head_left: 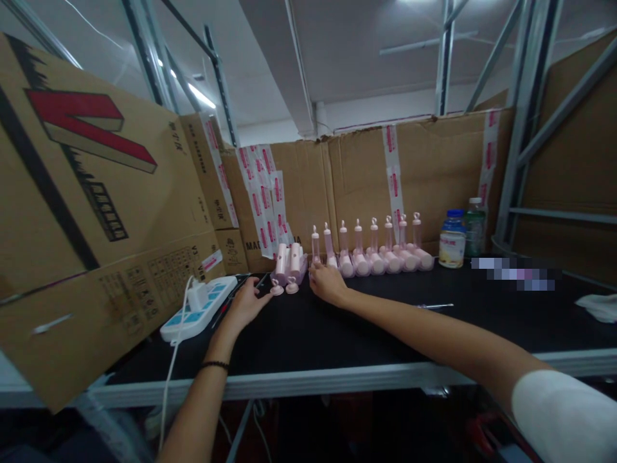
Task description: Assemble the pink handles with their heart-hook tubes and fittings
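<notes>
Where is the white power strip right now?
In the head view, the power strip lies on the left side of the black tabletop, between the left cardboard wall and the person's left hand.

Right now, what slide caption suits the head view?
Left hand near two pink caps, right hand at the left end of a pink tube row.

1. Dimly lit from overhead, glaring at the ceiling tube (201, 95).
2. Sinks into deep shadow beneath the black tabletop (308, 341).
3. Looks soft, blurring small print on the left cardboard (130, 206).
4. Stretches toward the edges; pixelated at right.
</notes>
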Motion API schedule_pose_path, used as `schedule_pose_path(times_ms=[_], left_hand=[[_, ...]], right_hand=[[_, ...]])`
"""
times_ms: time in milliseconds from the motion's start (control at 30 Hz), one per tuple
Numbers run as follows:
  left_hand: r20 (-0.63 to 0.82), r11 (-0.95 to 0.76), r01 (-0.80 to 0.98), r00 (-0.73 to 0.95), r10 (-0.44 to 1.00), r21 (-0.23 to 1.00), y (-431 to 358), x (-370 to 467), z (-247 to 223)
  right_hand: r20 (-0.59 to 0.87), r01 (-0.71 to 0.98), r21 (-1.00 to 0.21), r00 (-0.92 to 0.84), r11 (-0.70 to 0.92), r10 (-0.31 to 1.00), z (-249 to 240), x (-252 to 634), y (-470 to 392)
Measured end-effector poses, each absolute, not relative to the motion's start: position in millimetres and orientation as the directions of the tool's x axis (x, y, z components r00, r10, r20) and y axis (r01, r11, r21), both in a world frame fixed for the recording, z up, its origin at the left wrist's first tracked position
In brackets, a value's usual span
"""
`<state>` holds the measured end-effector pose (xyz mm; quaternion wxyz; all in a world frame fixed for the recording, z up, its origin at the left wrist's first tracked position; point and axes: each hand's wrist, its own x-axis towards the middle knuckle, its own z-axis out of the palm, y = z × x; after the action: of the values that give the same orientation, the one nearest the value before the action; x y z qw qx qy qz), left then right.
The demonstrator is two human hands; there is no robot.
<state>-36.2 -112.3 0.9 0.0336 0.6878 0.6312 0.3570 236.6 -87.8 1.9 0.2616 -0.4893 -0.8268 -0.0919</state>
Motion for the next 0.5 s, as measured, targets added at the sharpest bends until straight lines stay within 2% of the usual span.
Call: schedule_pose_path(times_ms=[167, 333, 500], left_hand=[[0.504, -0.237, 0.834, -0.056, 0.862, 0.498, -150, -17, -1], [0.514, -0.318, 0.759, -0.026, 0.857, 0.569, -170, 16, -5], [0.492, -0.394, 0.702, 0.071, 0.868, 0.593, -184, 41, -13]], right_hand=[[0.505, 0.861, -0.091, -0.393, 0.5, 0.769, 1, 242, -96], [0.501, 0.855, -0.067, -0.417, 0.514, 0.759, 4, 265, -127], [0.548, 0.758, -0.125, -0.485, 0.64, 0.681, -1, 308, -161]])
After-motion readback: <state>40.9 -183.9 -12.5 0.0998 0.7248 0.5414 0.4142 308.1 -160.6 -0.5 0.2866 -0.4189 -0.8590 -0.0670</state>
